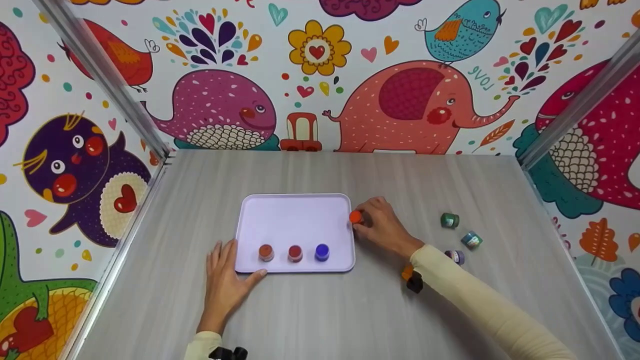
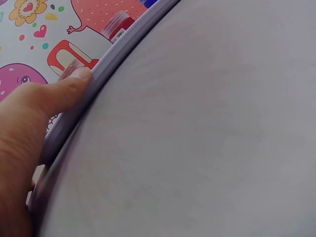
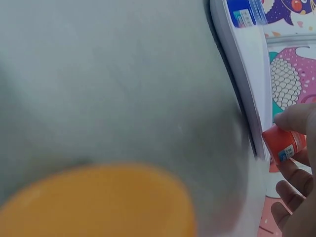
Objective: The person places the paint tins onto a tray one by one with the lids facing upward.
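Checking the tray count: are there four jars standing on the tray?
No, only three jars stand on the tray; the right hand holds an orange jar at its right edge.

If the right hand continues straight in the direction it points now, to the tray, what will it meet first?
Probably the right rim of the pale lilac plastic tray: the right hand pinches a small orange-capped paint jar just beside that rim; whether they touch is unclear.

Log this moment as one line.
right hand: holds orange jar at tray edge | left hand: on tray corner
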Motion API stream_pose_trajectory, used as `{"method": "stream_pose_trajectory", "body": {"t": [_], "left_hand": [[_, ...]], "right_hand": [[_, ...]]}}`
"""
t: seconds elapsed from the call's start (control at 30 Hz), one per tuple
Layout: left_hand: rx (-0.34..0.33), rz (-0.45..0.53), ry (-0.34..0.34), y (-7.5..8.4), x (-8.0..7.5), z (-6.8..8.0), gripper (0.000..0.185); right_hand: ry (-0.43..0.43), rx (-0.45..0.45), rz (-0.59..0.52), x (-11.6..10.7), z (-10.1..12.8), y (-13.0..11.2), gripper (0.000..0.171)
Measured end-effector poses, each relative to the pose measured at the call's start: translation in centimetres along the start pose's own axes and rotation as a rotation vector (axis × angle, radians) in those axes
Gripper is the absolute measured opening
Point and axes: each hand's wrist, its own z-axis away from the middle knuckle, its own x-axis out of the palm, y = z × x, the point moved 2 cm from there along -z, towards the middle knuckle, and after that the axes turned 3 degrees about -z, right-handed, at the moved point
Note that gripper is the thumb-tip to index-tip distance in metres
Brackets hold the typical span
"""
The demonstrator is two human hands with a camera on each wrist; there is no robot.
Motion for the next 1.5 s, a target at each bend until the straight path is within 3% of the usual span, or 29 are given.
{"method": "stream_pose_trajectory", "body": {"t": [0.3, 0.77, 1.1, 1.5], "left_hand": [[-0.029, 0.000, -0.028, 0.0, -0.1, 0.0, 0.116], [-0.005, 0.017, -0.037, 0.3, 0.3, -0.2, 0.115], [0.008, 0.018, 0.002, 0.3, 0.0, -0.1, 0.112], [-0.042, 0.006, -0.044, 0.1, -0.2, 0.0, 0.116]], "right_hand": [[-0.013, -0.037, 0.004, 1.5, -0.5, -1.2, 0.032], [-0.043, -0.065, -0.017, 4.2, -1.6, -2.5, 0.033], [-0.072, -0.147, -0.043, 6.5, -3.9, -3.6, 0.032], [-0.172, -0.101, -0.143, 8.9, -5.8, -5.5, 0.036]]}}
